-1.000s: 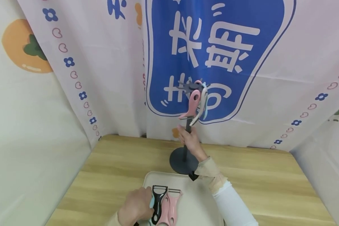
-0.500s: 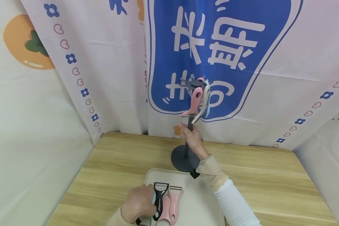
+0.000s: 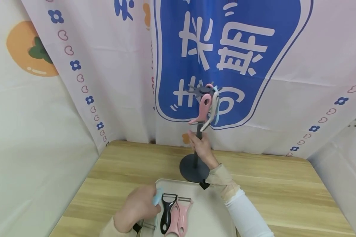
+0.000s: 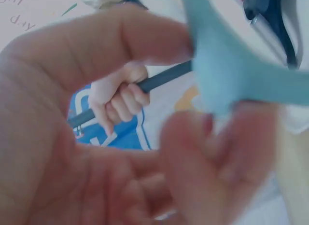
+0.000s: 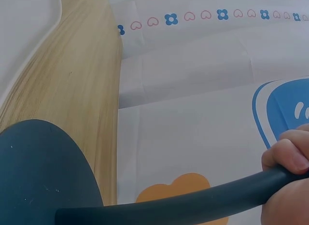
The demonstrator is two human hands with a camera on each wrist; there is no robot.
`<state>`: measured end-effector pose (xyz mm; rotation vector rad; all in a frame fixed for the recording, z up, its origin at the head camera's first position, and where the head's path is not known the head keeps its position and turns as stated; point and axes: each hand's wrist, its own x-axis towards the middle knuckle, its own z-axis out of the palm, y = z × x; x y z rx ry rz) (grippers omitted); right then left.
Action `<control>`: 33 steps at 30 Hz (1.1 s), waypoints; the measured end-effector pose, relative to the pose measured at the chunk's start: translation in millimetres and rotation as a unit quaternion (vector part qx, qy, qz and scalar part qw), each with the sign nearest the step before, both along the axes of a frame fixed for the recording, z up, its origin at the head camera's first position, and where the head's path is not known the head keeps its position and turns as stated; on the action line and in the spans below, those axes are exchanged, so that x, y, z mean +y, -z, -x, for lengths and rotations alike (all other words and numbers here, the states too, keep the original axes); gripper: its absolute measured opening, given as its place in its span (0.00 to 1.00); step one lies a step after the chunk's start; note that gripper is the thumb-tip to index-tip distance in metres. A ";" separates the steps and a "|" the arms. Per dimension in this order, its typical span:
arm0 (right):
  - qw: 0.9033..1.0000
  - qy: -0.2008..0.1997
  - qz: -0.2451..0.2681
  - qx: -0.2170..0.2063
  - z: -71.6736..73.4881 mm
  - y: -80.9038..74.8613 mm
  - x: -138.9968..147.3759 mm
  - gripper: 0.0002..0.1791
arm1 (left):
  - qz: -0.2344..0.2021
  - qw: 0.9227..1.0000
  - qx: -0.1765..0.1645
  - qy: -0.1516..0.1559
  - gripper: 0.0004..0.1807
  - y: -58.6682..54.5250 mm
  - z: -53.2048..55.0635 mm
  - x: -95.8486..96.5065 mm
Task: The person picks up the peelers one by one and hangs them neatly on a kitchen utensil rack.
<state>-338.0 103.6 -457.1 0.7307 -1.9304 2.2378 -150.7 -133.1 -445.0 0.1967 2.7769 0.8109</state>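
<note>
My left hand (image 3: pixel 137 205) pinches a light blue peeler (image 3: pixel 158 197) over the left side of the tray (image 3: pixel 207 210). In the left wrist view, thumb and fingers meet on the blurred, forked body of this peeler (image 4: pixel 227 65). A black peeler (image 3: pixel 166 212) and two pink peelers (image 3: pixel 183 215) lie side by side just right of that hand. A metal blade (image 3: pixel 149 226) shows below it; I cannot tell which peeler it belongs to. My right hand (image 3: pixel 202 147) grips the pole (image 5: pixel 193 203) of a dark stand, under its hooks, where pink (image 3: pixel 204 107), white (image 3: pixel 212 113) and light blue peelers hang.
The stand's round base (image 3: pixel 190 166) rests on the wooden table (image 3: pixel 121 171), just behind the tray. A printed cloth (image 3: pixel 130 98) hangs close behind the stand, and pale cloth walls rise at both sides. Several bare hooks (image 3: pixel 192 88) point left.
My left hand has shifted slightly left, carrying the light blue peeler away from the black one. My right hand stays on the pole. The view tilts slightly.
</note>
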 end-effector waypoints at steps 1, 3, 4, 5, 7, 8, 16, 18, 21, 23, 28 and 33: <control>1.000 0.003 -0.002 0.000 -0.2 0.0 -0.2 0.33 | -0.013 1.000 0.007 -0.001 0.18 -3.3 2.2 -1.5; 1.000 0.009 -0.005 -0.001 -0.1 -0.1 -0.9 0.34 | -0.038 0.999 0.018 -0.006 0.21 -11.4 6.8 -4.7; 1.000 0.010 -0.005 -0.003 -0.5 0.5 -1.1 0.33 | -0.051 0.999 0.018 -0.010 0.23 -15.4 9.3 -5.9; 1.000 0.010 -0.004 -0.004 -0.9 0.8 -1.5 0.33 | -0.066 0.998 0.019 -0.013 0.25 -19.3 11.9 -7.6; 1.000 0.005 0.000 -0.005 -1.4 1.2 -2.5 0.32 | -0.100 0.995 0.017 -0.023 0.28 -27.8 17.2 -11.0; 1.000 0.002 0.001 -0.006 -1.4 1.3 -3.1 0.32 | -0.114 0.993 0.021 -0.026 0.28 -32.1 20.1 -12.9; 1.000 -0.006 0.019 -0.009 -0.4 1.6 -3.0 0.32 | -0.225 0.959 0.166 0.046 0.24 -55.1 49.9 -18.0; 1.000 -0.002 0.019 -0.009 -0.7 1.5 -2.8 0.32 | -0.229 0.949 0.209 0.051 0.24 -59.2 54.7 -16.3; 1.000 -0.001 0.013 -0.011 -0.5 1.9 -3.3 0.32 | -0.244 0.935 0.251 0.049 0.24 -65.8 60.5 -14.1; 1.000 -0.001 0.009 -0.011 0.0 2.7 -3.7 0.32 | -0.255 0.924 0.280 0.053 0.25 -71.6 63.5 -12.8; 1.000 -0.002 0.004 -0.010 0.6 3.7 -3.1 0.32 | -0.262 0.902 0.338 0.066 0.24 -89.0 70.7 -6.7; 1.000 -0.001 0.012 -0.007 0.6 3.7 -1.5 0.32 | -0.273 0.882 0.377 0.074 0.24 -105.4 78.4 2.1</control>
